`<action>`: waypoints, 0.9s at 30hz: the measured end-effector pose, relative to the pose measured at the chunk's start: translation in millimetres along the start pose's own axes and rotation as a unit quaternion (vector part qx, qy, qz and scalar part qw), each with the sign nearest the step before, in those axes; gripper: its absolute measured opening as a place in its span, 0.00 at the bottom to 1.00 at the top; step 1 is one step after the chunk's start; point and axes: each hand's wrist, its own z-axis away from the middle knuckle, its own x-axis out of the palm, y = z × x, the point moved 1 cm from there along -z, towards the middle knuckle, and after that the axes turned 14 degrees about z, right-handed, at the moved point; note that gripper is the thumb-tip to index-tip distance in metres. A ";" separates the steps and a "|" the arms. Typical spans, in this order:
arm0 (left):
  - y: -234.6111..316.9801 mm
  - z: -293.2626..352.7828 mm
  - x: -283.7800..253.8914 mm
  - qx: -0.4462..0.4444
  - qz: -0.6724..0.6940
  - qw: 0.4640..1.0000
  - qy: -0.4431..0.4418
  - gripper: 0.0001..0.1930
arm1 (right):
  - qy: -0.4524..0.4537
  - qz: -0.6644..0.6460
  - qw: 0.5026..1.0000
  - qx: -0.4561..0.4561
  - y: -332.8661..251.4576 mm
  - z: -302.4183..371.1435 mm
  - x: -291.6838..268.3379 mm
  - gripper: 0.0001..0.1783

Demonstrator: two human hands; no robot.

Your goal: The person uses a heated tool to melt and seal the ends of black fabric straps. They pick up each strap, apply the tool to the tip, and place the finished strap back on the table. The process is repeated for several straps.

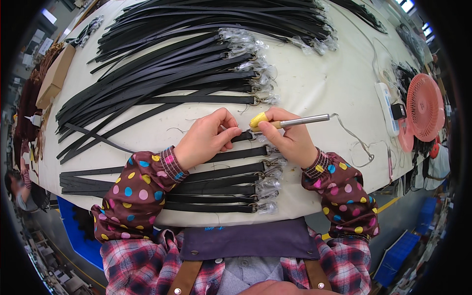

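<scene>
A black strap (242, 137) with a metal buckle lies under my two hands on the pale table cover. My left hand (209, 135) is closed in a pinch just over this strap; what sits between its fingertips is too small to make out. Closed round a corded soldering iron (306, 120) with a wooden grip and metal barrel is my right hand (295, 140). The tool's working end points left toward the buckle end, partly hidden by my fingers. A yellow covering (258, 119) wraps a fingertip of that hand. Nearer me, several similar straps (216, 189) lie side by side.
Behind my hands lie piles of black straps (147, 86), their buckles wrapped in clear plastic (263, 64). At right stand a white power strip (387, 109) and a pink fan (425, 107). The iron's cord (356, 140) loops across the table. A cardboard box (55, 76) stands at left.
</scene>
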 end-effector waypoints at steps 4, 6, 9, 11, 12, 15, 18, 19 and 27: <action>-1.8 -0.5 -0.4 0.003 0.012 1.000 0.002 0.09 | -0.017 -0.029 0.995 0.096 -1.8 5.1 8.4 0.08; -0.3 -0.6 0.4 0.005 0.018 1.000 0.003 0.09 | -0.003 -0.008 0.996 0.090 0.0 5.9 10.1 0.10; -0.7 -1.4 0.9 0.003 0.023 1.000 0.003 0.09 | 0.022 0.006 0.997 0.069 5.6 6.7 14.5 0.13; 0.1 -1.2 1.0 0.005 0.028 1.000 0.003 0.09 | 0.022 -0.002 0.997 0.074 6.1 6.6 15.0 0.13; 0.4 -1.2 1.0 0.006 0.030 1.000 0.003 0.09 | 0.010 -0.005 0.996 0.083 4.7 6.5 14.4 0.12; 0.2 -1.4 1.4 0.007 0.030 1.000 0.004 0.09 | -0.015 -0.009 0.995 0.103 0.9 6.5 12.4 0.10; -2.3 -2.4 0.7 0.008 0.031 0.999 0.002 0.09 | -0.018 -0.001 0.994 0.104 1.6 6.8 12.8 0.11; -2.5 -2.4 0.7 0.008 0.031 0.999 0.002 0.09 | -0.020 0.003 0.994 0.104 1.3 6.9 12.6 0.11; -0.4 -2.2 1.4 -0.001 0.030 1.000 0.006 0.09 | -0.030 0.006 0.994 0.100 4.3 6.7 13.6 0.11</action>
